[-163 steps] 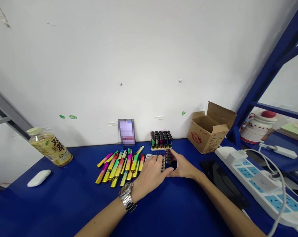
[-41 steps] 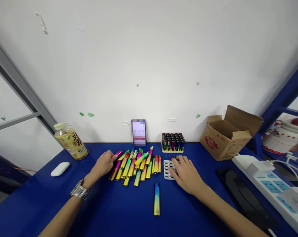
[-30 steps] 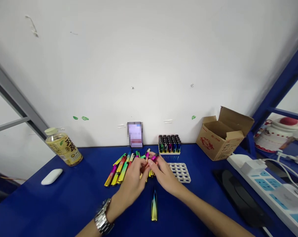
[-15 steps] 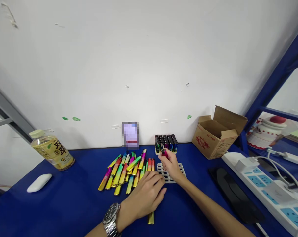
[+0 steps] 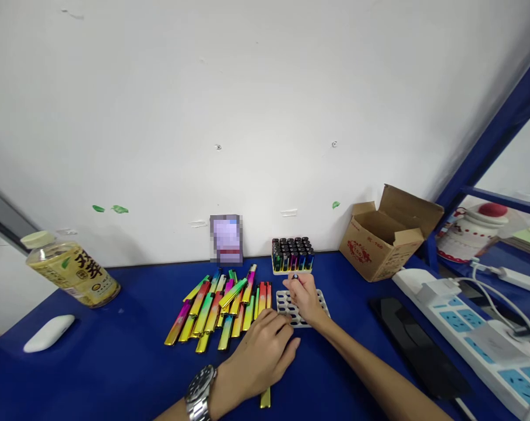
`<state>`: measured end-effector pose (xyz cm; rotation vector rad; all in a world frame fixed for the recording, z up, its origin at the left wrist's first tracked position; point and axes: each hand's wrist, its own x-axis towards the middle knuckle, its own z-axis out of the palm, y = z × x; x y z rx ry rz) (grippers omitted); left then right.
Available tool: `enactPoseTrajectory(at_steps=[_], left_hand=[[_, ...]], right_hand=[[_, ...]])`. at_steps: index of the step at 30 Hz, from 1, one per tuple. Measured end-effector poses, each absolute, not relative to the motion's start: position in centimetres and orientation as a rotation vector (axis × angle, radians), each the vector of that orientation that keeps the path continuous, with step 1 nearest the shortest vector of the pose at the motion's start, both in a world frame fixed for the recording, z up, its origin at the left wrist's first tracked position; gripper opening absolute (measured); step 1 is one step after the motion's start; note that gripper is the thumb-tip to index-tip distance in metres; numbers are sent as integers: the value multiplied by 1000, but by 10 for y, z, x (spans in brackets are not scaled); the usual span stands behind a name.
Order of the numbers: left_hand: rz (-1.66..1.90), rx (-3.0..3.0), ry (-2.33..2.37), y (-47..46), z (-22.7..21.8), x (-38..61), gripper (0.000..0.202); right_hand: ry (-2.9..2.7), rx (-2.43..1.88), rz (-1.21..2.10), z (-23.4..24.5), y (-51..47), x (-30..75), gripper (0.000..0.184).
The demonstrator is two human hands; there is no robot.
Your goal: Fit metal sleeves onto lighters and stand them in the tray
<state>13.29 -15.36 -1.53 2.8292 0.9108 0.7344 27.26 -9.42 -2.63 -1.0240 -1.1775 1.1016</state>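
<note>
A white tray (image 5: 282, 303) with rows of empty slots lies on the blue table (image 5: 116, 362). My right hand (image 5: 305, 295) is over the tray's far side, closed on a lighter (image 5: 295, 278) held upright with its dark top showing. My left hand (image 5: 260, 354), a metal watch on its wrist, rests at the tray's near left corner with curled fingers; what they hold, if anything, is hidden. One lighter (image 5: 265, 398) lies under that hand, only its gold end showing. A pile of rainbow-coloured lighters (image 5: 219, 304) lies left of the tray. A full tray of lighters (image 5: 291, 255) stands by the wall.
A tea bottle (image 5: 69, 269) and a white mouse (image 5: 49, 332) sit at the left. An open cardboard box (image 5: 385, 234) stands at the back right. A black flat object (image 5: 416, 345) and a white power strip (image 5: 475, 339) with cables lie at the right.
My right hand has lowered the lighter from above the tray down to its far edge. My left hand has stayed near the tray's corner over the single lighter.
</note>
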Motion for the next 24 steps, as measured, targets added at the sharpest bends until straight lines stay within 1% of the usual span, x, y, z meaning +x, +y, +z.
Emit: enactPoseTrajectory(at_steps=[7, 11, 13, 17, 21, 24], left_hand=[[826, 2798, 883, -155, -20, 131, 13], [848, 2758, 891, -156, -24, 131, 13], [867, 2734, 893, -156, -25, 130, 14], [916, 2711, 875, -157, -27, 130, 14], [957, 2714, 867, -158, -28, 131, 15], [963, 2720, 867, -159, -28, 130, 16]], right_hand=[[-1109, -998, 1211, -24, -95, 272, 30], [-1123, -979, 1173, -24, -95, 273, 25], [-1150, -980, 1137, -27, -95, 273, 25], [-1220, -1003, 1053, -34, -93, 275, 33], [-1222, -921, 1144, -35, -88, 275, 34], [-1191, -802, 1213, -32, -86, 277, 46]])
